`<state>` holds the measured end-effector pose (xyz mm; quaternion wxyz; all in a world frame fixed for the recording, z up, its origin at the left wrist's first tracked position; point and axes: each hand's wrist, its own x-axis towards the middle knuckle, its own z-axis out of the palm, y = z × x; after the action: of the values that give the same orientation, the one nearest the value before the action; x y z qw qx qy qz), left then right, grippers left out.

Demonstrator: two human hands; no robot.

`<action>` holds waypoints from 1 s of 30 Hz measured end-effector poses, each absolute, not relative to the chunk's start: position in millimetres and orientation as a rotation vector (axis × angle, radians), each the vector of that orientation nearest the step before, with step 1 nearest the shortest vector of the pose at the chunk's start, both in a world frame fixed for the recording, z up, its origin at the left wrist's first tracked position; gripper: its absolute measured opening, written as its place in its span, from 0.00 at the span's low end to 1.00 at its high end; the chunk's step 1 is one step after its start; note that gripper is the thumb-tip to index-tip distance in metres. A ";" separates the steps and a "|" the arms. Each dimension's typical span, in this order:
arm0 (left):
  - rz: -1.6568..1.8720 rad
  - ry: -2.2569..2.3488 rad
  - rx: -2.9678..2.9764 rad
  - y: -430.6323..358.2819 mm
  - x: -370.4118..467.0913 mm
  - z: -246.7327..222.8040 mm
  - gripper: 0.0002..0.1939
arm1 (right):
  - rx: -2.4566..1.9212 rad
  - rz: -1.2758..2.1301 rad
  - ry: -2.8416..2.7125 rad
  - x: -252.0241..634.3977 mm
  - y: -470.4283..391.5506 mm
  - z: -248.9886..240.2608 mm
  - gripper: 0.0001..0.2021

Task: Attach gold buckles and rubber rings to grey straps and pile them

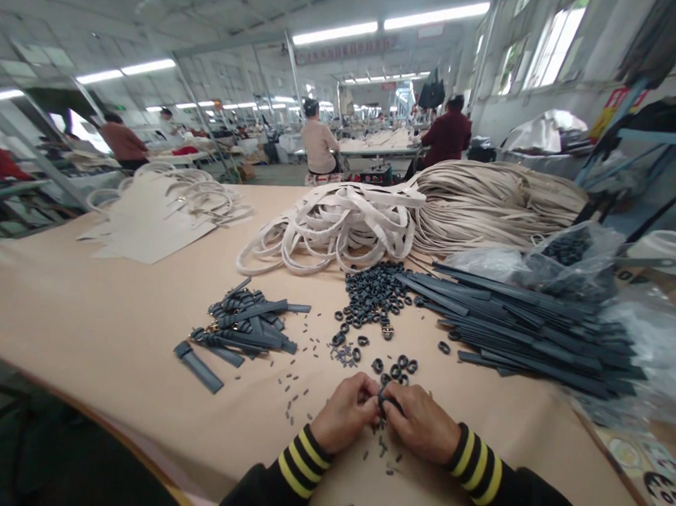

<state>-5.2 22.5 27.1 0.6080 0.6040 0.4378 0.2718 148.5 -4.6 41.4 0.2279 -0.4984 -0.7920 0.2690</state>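
My left hand (344, 414) and my right hand (424, 424) meet near the front of the table, fingers closed in a pinch. Between their fingertips is a small dark strap loop (382, 398), mostly covered by the fingers. Just beyond my fingers lie several loose dark loops (403, 362). Behind them is a large heap of the same loops (373, 289), with a gold-coloured buckle (387, 332) at its near edge. Small dark offcuts (382, 444) are scattered below and left of my hands.
Dark straps with gold fittings (247, 324) are piled left. Long dark strips (539, 330) lie right, near plastic bags (578, 256). Pale straps (339, 226), a thick strap bundle (495, 205) and cream panels (151, 215) lie along the back. People work at tables beyond.
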 end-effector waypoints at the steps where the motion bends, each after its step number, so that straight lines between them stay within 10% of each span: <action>1: 0.621 0.989 1.344 23.6 -5.5 27.4 0.09 | -1.359 0.740 -2.171 148.6 -4.8 42.5 0.07; 19: 0.441 1.197 2.609 56.4 1.8 40.1 0.10 | -1.413 0.913 -1.648 169.7 13.3 49.3 0.16; 30: 0.743 1.286 2.127 55.2 -3.6 24.5 0.03 | -1.311 1.214 -1.580 161.8 12.1 33.7 0.11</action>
<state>-3.6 55.2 24.5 0.2702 0.7895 0.4771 0.2757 161.8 12.1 33.7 0.3691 -0.5109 -0.6156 0.4730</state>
